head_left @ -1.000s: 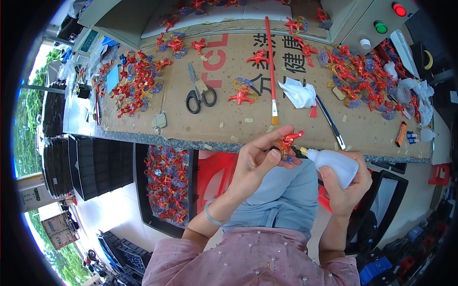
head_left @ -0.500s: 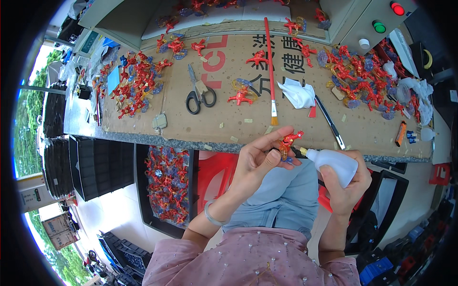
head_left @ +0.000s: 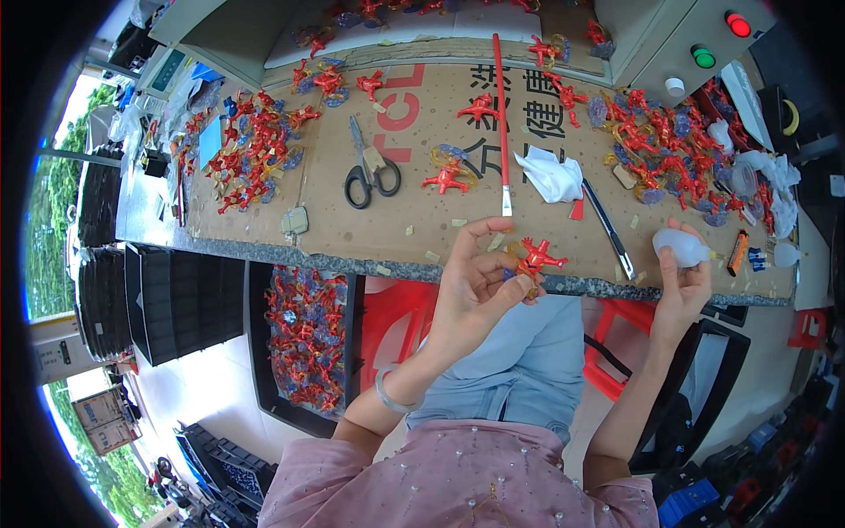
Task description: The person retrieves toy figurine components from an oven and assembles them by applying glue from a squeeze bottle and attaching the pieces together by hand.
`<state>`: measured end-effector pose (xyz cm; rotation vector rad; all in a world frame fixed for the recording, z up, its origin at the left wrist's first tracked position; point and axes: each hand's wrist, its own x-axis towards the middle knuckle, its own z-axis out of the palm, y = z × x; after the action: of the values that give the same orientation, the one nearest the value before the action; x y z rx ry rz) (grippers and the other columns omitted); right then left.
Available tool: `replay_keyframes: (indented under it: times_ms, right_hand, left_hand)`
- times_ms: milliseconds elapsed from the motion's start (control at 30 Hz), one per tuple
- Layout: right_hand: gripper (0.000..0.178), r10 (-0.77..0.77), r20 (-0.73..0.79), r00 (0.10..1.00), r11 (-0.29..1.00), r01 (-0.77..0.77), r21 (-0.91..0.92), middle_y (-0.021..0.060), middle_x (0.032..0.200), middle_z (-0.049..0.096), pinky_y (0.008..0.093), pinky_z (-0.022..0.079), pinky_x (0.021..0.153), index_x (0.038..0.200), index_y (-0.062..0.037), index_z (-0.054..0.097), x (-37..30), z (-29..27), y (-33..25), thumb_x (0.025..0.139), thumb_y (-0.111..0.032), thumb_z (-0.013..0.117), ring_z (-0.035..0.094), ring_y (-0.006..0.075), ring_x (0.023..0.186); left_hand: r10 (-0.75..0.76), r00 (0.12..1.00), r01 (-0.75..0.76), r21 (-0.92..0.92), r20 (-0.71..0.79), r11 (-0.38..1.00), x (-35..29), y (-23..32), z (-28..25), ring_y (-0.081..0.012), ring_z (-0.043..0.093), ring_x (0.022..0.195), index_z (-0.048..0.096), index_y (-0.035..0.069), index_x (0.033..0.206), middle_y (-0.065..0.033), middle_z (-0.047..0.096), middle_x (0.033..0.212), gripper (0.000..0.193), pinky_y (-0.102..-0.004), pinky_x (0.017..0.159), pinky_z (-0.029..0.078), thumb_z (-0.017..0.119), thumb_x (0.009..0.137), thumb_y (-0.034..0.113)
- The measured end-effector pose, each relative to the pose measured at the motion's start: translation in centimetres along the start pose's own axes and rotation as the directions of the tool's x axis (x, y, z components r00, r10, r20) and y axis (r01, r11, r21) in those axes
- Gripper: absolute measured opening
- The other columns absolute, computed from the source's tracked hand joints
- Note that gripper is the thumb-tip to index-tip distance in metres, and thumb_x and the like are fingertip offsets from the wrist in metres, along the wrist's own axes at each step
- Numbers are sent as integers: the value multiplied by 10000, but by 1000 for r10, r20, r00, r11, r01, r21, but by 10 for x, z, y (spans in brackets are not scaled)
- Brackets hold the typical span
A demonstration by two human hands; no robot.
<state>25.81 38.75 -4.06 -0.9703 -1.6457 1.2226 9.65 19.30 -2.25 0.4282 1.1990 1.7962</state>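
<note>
Left hand (head_left: 471, 295): grip pinched on small red figure (head_left: 534, 260), held just off the worktop (head_left: 352, 238) front edge.
Right hand (head_left: 685, 283): grip wrapped round white squeeze bottle (head_left: 679, 246), apart from the figure.
Open room: bare cardboard between scissors (head_left: 370, 172) and brush (head_left: 502, 123).

Scissors (head_left: 370, 172) left of brush (head_left: 501, 123); cloth (head_left: 550, 173) right; all on bench (head_left: 352, 238).

Cardboard-covered bench (head_left: 264, 231) is holding scissors (head_left: 370, 172), a red brush (head_left: 500, 114), a white rag (head_left: 550, 173) mid-bench, red figures (head_left: 251, 154) piling at both ends.
</note>
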Motion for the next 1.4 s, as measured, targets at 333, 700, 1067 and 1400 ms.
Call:
replay_keyframes:
  times_ms: [333,700,1067,1400]
  right_hand:
    - [439,-273,-118,955,926,227,-303,144,1235,550,336,347,993,1224,23,496,-15,2,-12,815,-10,651,512,194,1121]
    - [393,-152,563,812,960,258,-113,142,918,654,287,523,692,1159,-14,610,-42,44,-45,773,54,604,661,212,778]
    - [313,-166,570,805,950,285,-126,124,857,659,285,535,625,1048,1,632,-31,53,-39,742,63,652,668,191,724]
    - [287,-93,607,789,947,259,-192,114,785,637,283,509,545,1020,12,614,-32,58,-49,741,55,666,635,167,602]
  left_hand:
    - [69,997,-62,152,-41,986,1,-8,1,-207,639,850,302,17,1303,-126,614,892,516,-294,729,514,529,852,-89]
    - [85,995,-102,472,57,876,2,-4,13,-183,664,780,343,-33,1242,-146,629,816,467,-293,706,539,562,832,-73]
    - [27,999,-44,415,47,909,14,-7,1,-174,672,789,379,-16,1219,-139,653,819,446,-289,706,543,577,824,-73]
    - [48,996,-74,404,74,912,15,-11,-6,-181,676,808,389,-21,1158,-155,674,837,392,-285,719,538,569,817,-94]
